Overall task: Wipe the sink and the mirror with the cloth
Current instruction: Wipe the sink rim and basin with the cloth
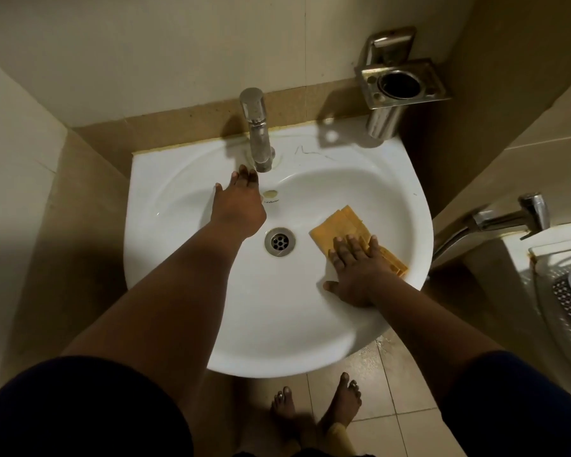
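Observation:
A white sink (185,291) fills the middle of the view, with a metal drain (280,242) at its centre. A folded orange cloth (338,227) lies on the right slope of the basin. My right hand (356,268) presses flat on the cloth with straight fingers. My left hand (239,202) reaches over the basin with fingers extended, its tips just below the spout of the chrome tap (257,127). No mirror is in view.
A steel holder (399,84) is fixed to the wall at the back right. A hand spray tap (508,219) juts from the right wall above a toilet (561,291). My bare feet (317,410) stand on beige floor tiles under the sink.

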